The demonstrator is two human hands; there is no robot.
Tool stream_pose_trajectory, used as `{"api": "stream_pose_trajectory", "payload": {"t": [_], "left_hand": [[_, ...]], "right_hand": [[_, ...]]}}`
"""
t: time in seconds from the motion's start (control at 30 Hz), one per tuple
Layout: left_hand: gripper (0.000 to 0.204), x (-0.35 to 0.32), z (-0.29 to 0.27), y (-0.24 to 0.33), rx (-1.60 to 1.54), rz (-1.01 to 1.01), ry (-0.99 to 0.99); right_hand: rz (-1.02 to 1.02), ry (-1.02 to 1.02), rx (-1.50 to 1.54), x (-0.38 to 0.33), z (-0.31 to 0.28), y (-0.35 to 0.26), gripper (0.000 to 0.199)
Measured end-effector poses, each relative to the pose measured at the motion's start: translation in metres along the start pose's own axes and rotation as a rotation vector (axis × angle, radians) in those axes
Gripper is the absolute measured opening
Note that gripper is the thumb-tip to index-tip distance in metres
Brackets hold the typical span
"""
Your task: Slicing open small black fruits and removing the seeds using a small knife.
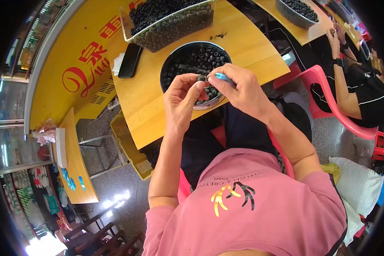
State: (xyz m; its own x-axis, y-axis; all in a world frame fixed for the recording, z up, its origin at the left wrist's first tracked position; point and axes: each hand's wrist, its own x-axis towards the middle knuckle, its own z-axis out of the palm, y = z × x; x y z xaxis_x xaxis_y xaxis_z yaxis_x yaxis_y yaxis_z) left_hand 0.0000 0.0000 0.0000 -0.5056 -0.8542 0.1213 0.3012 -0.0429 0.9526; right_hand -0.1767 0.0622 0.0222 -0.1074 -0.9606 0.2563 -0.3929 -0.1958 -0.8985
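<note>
Above a round bowl [210, 104] of small dark round pieces, both my hands are close together. My left hand [179, 102] pinches one dark, bead-like round piece [201, 78] between thumb and fingertips. Closed around a light-blue-handled tool [223, 77], my right hand [244, 89] brings its fingertips up against that piece. The tool's tip is too small and hidden to make out. The bowl stands at the near edge of the wooden table [145, 117], partly covered by my hands. I cannot tell exactly what the pieces are.
A clear rectangular tub [175, 32] full of similar dark pieces stands behind the bowl. Left of the bowl lies a black phone [130, 61] beside white paper. A yellow crate [134, 155] is below the table. On the right, a person [350, 85] sits on a pink chair [328, 89].
</note>
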Motion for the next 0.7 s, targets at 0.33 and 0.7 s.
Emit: {"api": "stream_pose_trajectory", "payload": {"t": [0.33,0.7], "left_hand": [[0.020,0.0002,0.0034,0.0028,-0.027,0.004,0.029],[0.018,-0.0008,0.0073,0.0004,-0.038,0.047,0.027]], "right_hand": [[-0.403,0.182,-0.419,-0.0032,-0.0005,0.0093,0.019],[-0.418,0.181,-0.452,-0.0032,-0.0047,0.0096,0.019]]}}
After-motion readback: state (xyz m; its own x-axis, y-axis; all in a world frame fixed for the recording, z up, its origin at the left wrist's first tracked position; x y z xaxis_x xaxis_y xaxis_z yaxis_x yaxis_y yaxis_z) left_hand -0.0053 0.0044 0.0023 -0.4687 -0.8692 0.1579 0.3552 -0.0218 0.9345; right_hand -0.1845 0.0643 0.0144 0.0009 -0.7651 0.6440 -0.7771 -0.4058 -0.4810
